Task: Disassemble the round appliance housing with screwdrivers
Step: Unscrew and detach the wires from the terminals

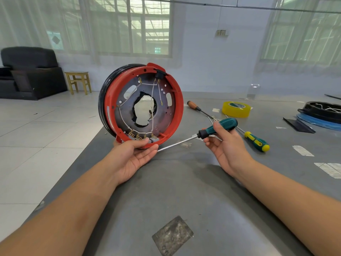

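Note:
A round red housing with a black outer ring stands on edge above the table, its open side facing me. Inside it I see a grey metal plate with a ragged centre hole, white wires and brass terminals. My left hand grips the housing's bottom rim, thumb inside. To the right, my right hand holds a green-and-black screwdriver by the handle. Its long shaft points left and down, and the tip ends near my left fingers under the rim.
On the grey table lie a wooden-handled screwdriver, a green-and-yellow screwdriver, a yellow tape roll and, far right, a black and blue round part. The table's left edge runs diagonally. A stool and a dark armchair stand beyond.

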